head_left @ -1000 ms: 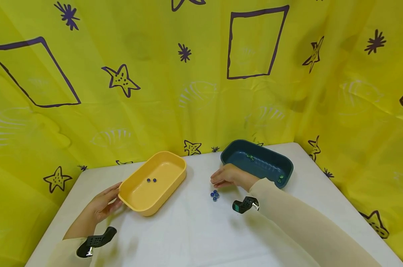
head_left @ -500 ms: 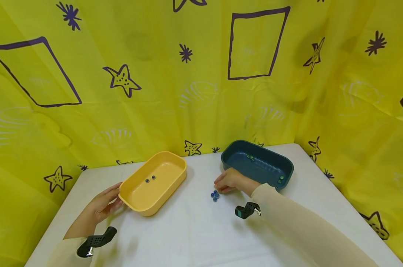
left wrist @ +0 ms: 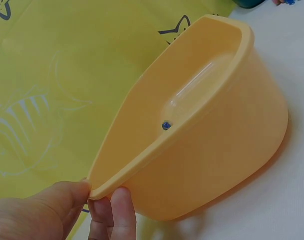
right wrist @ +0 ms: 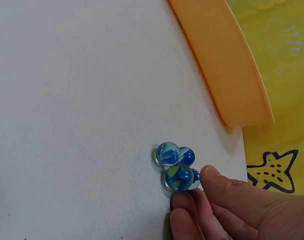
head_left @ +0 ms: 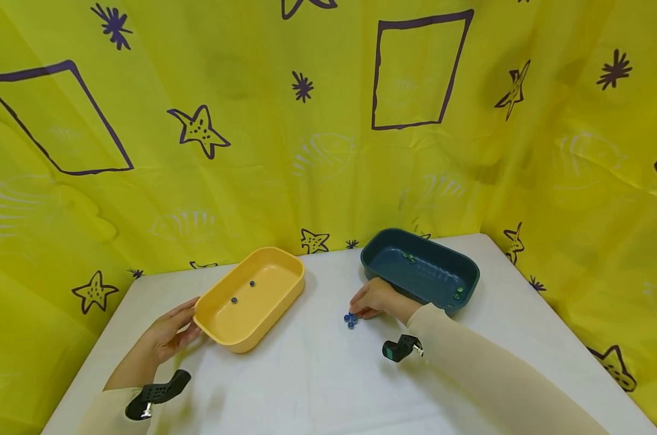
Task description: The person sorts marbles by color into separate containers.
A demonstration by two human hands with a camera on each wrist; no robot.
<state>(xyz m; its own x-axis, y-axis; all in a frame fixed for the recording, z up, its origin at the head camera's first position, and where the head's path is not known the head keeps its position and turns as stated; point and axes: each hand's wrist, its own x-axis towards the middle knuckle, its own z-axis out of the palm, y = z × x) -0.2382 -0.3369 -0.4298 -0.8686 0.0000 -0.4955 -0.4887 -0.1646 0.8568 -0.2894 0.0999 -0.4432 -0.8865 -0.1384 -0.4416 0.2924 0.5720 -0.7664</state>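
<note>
In the left wrist view, my left hand [left wrist: 57, 210] pinches the near corner rim of a yellow plastic tub [left wrist: 216, 130], thumb on one side and fingers on the other. Two blue marbles lie apart inside this tub [head_left: 271, 323] in the head view. My right hand [head_left: 379, 299] is low over the white cloth, at a small cluster of blue marbles [head_left: 351, 320]. Seen from the right wrist, the thumb and fingers of the hand [right wrist: 231, 205] pinch the rear marble [right wrist: 195, 178] of the cluster, which the front marble [right wrist: 179, 177] partly hides.
A dark teal tub [head_left: 472, 269] with several green marbles [head_left: 458, 294] stands behind my right forearm. Yellow patterned curtain [head_left: 328, 169] hangs along the back and right of the white-covered table [head_left: 306, 386]. A black wrist mount [head_left: 401, 348] sits below the right sleeve.
My right hand has come down and nearer to the marble cluster, its fingers now at the marbles. Inside the yellow tub the two marbles have rolled farther apart. The left hand stays put.
</note>
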